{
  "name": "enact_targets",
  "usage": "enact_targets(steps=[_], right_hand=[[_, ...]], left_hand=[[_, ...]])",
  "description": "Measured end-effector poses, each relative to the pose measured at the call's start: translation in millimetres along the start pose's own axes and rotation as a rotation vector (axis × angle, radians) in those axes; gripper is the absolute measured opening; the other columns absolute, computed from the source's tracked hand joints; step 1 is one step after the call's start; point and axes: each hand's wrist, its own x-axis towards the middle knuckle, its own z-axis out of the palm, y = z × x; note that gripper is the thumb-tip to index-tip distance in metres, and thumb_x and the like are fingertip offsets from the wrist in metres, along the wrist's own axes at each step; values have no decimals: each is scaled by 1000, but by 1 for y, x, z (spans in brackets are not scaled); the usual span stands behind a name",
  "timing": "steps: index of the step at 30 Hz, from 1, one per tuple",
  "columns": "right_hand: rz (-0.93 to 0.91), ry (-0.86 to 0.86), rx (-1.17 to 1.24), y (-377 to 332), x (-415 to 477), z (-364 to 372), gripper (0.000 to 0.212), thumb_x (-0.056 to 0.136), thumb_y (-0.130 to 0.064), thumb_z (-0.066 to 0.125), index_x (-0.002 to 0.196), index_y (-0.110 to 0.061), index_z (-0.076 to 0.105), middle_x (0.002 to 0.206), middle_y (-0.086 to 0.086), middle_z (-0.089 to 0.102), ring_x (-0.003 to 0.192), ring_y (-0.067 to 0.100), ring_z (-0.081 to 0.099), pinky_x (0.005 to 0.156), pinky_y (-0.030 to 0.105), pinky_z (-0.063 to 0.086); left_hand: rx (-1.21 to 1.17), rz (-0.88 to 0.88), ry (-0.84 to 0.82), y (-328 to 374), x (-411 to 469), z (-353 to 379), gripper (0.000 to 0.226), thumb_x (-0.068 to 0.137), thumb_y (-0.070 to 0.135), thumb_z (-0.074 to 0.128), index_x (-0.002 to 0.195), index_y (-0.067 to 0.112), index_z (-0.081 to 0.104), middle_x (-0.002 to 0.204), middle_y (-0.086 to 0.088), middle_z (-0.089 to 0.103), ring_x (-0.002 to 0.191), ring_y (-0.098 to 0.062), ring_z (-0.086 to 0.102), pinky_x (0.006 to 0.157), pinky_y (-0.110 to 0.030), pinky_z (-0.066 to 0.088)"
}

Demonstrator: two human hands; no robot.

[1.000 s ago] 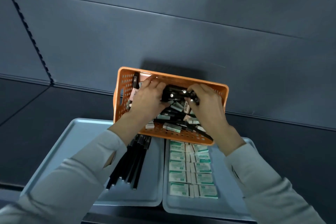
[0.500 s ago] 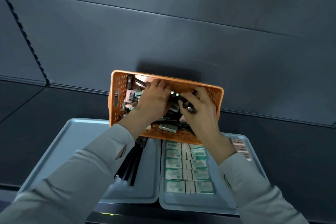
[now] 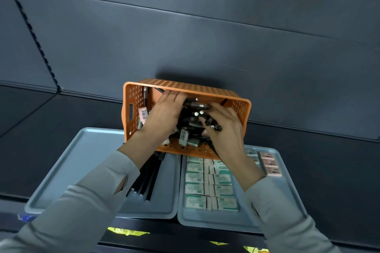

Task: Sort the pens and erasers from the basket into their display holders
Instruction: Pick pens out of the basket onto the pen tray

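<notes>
An orange perforated basket stands at the back of the two trays and holds black pens and boxed erasers. Both my hands are inside it. My left hand lies over a bundle of black pens, fingers curled on them. My right hand grips several black pens whose ends stick out between its fingers. The left grey tray holds a row of black pens. In the right grey tray lie rows of green-and-white erasers and a few pink erasers.
A pink eraser and loose green erasers lie in the basket. Dark grey panels form the wall behind and the shelf floor around the trays. Yellow labels show at the shelf's front edge.
Both hands have kept gathering pens in the basket; the right hand's pens now point up and left. The view has tipped, showing the basket's far wall and pink erasers on the right tray.
</notes>
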Motion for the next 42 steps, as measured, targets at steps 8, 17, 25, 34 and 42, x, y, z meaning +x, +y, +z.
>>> enact_targets(steps=[8,17,25,34,42], right_hand=[[-68,148,284,-19,-8,-22,19,90,-21,68,108,-20,72,103,-37,56,87,15,57,78,32,52],[304,63,605,-31,-10,-59,5,93,-31,66,89,-32,69,76,-8,72,67,8,68,59,26,53],[187,-308,125,-20,-29,-15,25,90,-33,67,103,-12,73,90,8,74,88,24,68,75,31,52],[444,-20,326,-54,-21,-24,46,95,-53,49,88,-12,70,81,1,71,76,9,64,77,29,51],[504,-155,520,-85,-15,-24,26,102,-36,45,114,-15,56,71,-12,61,70,4,60,78,37,52]], left_hand=[[-315,14,320,18,-27,-18,19,93,4,46,106,5,59,97,1,63,86,-5,57,80,-7,39],[-970,-250,328,52,-45,-31,21,104,10,37,123,6,45,83,-3,52,78,-18,54,78,-28,48],[-880,-408,31,31,-82,8,15,102,3,40,112,1,51,91,-2,62,87,-4,61,84,-15,46],[-1367,-574,-124,16,-72,-26,23,102,11,45,113,11,64,81,1,68,74,-12,63,75,-28,54],[-1501,-566,-361,9,-78,-40,25,105,17,37,109,11,61,72,0,51,55,-13,45,56,-27,40]])
